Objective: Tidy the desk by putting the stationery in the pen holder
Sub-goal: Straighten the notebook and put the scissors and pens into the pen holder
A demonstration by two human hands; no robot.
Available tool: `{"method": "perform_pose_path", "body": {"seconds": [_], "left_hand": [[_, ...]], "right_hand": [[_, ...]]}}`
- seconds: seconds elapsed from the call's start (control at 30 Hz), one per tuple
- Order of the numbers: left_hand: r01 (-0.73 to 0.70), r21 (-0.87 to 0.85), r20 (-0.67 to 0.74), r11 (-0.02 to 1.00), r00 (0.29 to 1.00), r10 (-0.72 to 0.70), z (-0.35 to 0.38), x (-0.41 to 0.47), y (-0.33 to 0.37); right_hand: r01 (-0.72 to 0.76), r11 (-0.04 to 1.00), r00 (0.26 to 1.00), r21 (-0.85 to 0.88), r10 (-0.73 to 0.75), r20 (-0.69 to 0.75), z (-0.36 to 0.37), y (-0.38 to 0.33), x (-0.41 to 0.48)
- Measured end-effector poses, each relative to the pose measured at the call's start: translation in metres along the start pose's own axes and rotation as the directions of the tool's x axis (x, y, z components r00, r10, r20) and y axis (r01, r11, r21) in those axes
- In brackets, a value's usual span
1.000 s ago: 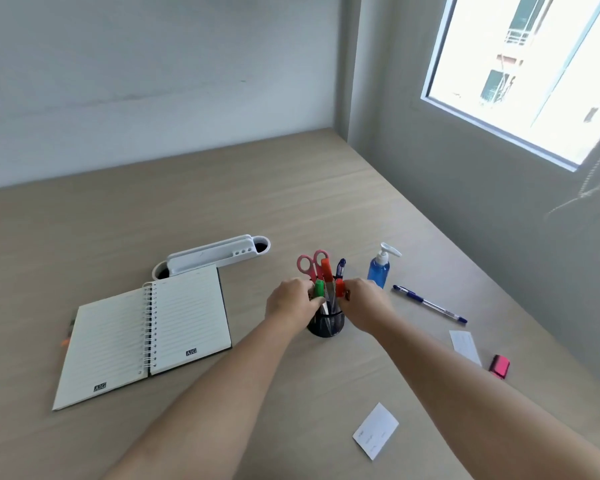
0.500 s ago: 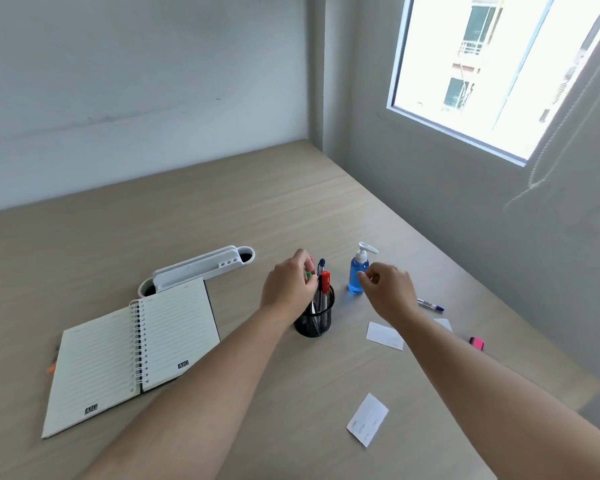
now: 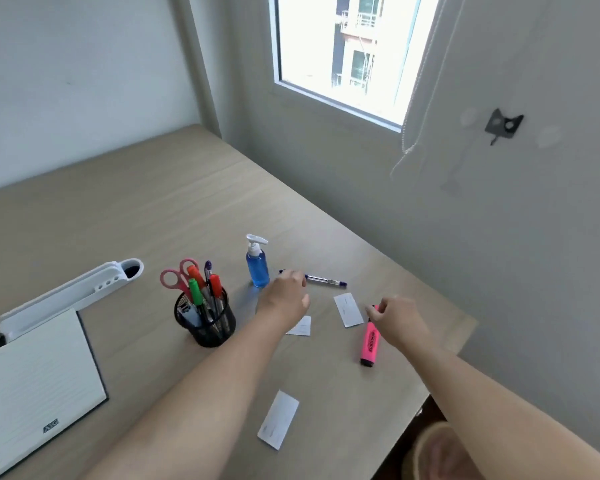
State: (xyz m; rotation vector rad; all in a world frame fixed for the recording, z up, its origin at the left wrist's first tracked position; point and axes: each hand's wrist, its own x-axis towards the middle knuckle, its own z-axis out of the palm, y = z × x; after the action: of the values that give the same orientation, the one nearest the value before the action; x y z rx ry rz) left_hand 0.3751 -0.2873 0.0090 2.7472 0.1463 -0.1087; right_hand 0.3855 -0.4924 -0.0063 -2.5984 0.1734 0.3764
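The black mesh pen holder [image 3: 205,323] stands mid-desk and holds pink scissors [image 3: 174,279], a green marker [image 3: 196,292], red markers and a dark pen. A blue pen [image 3: 326,280] lies on the desk behind my left hand [image 3: 285,299], which hovers just in front of it with loosely curled fingers and holds nothing. A pink highlighter [image 3: 369,344] lies to the right. My right hand [image 3: 400,320] has its fingertips pinched on the highlighter's far end, which still rests on the desk.
A blue sanitizer bottle [image 3: 258,266] stands just left of my left hand. Three paper slips [image 3: 349,310] [image 3: 301,327] [image 3: 278,419] lie around the hands. An open notebook [image 3: 39,386] and a white organizer [image 3: 66,296] sit at left. The desk's right edge [image 3: 465,337] is close.
Both hands have left the pen holder and moved right. The left one is now by the blue pen, the right one on the pink highlighter. My view has swung right.
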Motion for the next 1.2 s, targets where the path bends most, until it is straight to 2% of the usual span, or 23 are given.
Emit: {"method": "perform_pose_path", "body": {"seconds": [0.1,0.27,0.37,0.47,0.63,0.73,0.8,0.87,0.97,1.07,1.2], "left_hand": [[0.003,0.165,0.066,0.986,0.998,-0.014,0.028,0.025,0.0],[-0.005,0.294,0.095,0.956,0.995,-0.024,0.05,0.063,-0.005],[0.026,0.345,0.118,0.938,0.99,-0.071,0.056,0.072,-0.003],[0.008,0.378,0.105,0.926,0.993,-0.051,0.06,0.073,0.001],[-0.068,0.411,0.139,0.909,0.99,0.011,0.055,0.069,0.003],[-0.049,0.258,0.154,0.965,0.988,0.009,0.031,0.059,0.008],[-0.006,-0.006,0.17,1.0,0.985,0.007,0.006,0.048,0.009],[0.031,-0.27,0.188,0.962,0.982,0.021,-0.026,0.037,0.008],[0.088,-0.467,0.237,0.88,0.971,0.028,-0.08,0.018,-0.004],[0.123,-0.5,0.252,0.857,0.968,0.008,-0.128,-0.006,-0.028],[0.237,-0.335,0.272,0.912,0.951,-0.147,-0.176,-0.036,-0.069]], "right_hand": [[-0.045,0.999,0.996,-0.022,0.047,0.076,0.011,0.018,0.008],[-0.067,0.998,0.988,-0.009,0.068,0.141,0.021,0.029,0.032],[-0.101,0.995,0.98,-0.013,0.102,0.173,0.019,0.029,0.045],[-0.116,0.992,0.972,-0.047,0.124,0.199,0.015,0.031,0.054],[-0.09,0.993,0.986,0.072,0.079,0.149,0.001,0.027,0.065],[-0.006,0.977,1.0,0.211,0.0,0.028,-0.015,0.011,0.065],[0.062,0.947,0.998,0.316,-0.05,-0.045,-0.027,-0.009,0.06],[0.155,0.886,0.988,0.437,-0.128,-0.09,-0.035,-0.036,0.052],[0.253,0.766,0.966,0.591,-0.239,-0.103,-0.041,-0.079,0.033],[0.304,0.726,0.94,0.618,-0.333,-0.071,-0.031,-0.118,0.011],[0.379,0.721,0.892,0.579,-0.451,-0.022,-0.003,-0.163,-0.017]]}}
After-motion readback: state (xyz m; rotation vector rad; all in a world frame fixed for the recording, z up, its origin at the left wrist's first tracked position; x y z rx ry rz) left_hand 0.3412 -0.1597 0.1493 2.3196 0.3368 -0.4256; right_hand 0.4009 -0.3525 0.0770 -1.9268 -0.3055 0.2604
